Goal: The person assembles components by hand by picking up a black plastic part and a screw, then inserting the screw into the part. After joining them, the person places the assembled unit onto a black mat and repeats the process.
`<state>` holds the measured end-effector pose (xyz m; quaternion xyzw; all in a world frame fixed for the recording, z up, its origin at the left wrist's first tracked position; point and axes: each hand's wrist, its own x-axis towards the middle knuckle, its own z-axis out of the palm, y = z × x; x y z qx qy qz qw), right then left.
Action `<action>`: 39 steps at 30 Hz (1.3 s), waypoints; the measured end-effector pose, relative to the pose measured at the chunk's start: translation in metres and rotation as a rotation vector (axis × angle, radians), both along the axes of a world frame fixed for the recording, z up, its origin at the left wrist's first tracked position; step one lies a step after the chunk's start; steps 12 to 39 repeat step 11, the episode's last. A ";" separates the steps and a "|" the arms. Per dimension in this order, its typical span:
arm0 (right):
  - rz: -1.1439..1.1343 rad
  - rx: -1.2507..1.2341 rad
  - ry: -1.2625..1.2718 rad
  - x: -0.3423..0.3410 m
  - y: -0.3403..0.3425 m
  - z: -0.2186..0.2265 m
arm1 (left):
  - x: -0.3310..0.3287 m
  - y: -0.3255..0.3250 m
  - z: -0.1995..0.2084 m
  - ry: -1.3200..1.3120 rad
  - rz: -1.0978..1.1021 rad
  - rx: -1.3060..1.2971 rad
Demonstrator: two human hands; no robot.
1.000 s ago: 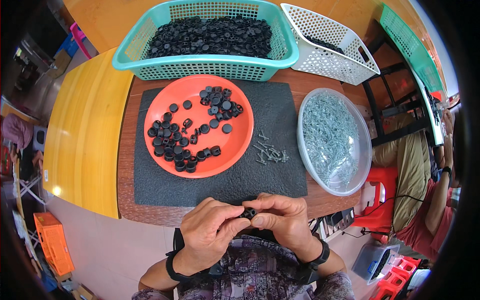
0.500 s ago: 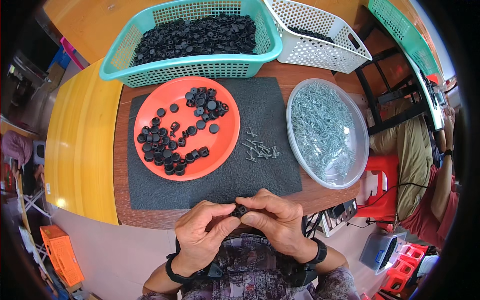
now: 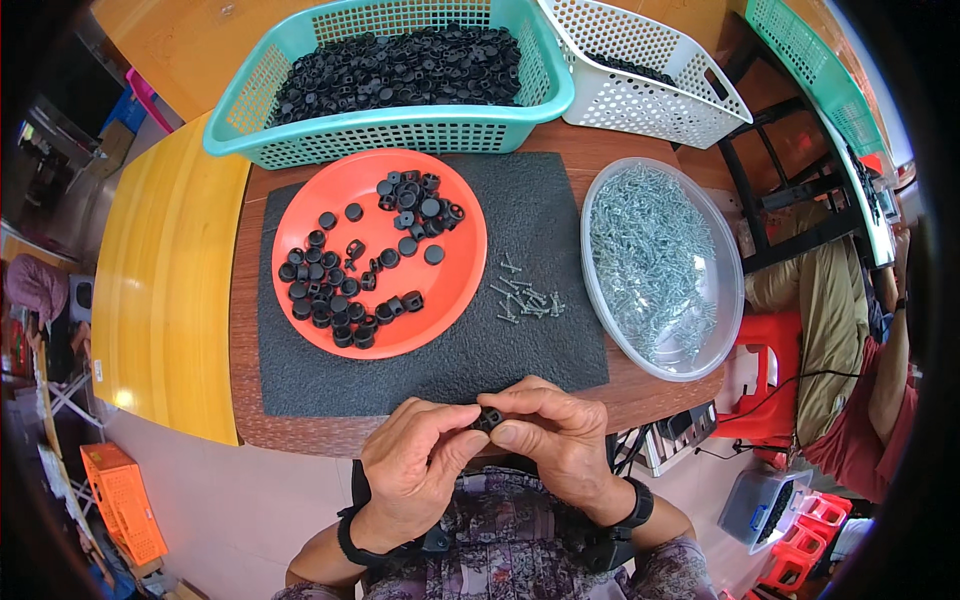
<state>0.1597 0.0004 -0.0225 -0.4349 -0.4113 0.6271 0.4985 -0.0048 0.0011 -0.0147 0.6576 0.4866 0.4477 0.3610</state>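
Note:
Between the fingertips of both hands, just past the table's near edge, is a small round black plastic part (image 3: 487, 419) with openings in its side. My left hand (image 3: 415, 460) pinches it from the left, thumb and forefinger closed on it. From the other side my right hand (image 3: 560, 440) grips it the same way. The fingers hide much of the part. Beyond my hands lies a dark grey mat (image 3: 530, 210). On it are an orange-red plate (image 3: 440, 310) with two groups of black caps and housings (image 3: 325, 290), and a small pile of silvery screws (image 3: 528, 300).
A clear round tub (image 3: 735, 290) of many screws stands to the right. At the back are a green basket (image 3: 390, 125) heaped with black parts and a white basket (image 3: 650, 110). A person in a red top (image 3: 850, 430) sits on the right, near a red stool (image 3: 775, 350).
Both hands keep hold of the black part, which has turned slightly between the fingers. The whole view has shifted a little. Plate, screws and baskets stay in place.

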 end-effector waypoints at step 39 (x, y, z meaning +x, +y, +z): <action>0.008 -0.068 0.070 -0.001 -0.001 0.000 | 0.004 0.001 0.005 0.079 0.030 0.113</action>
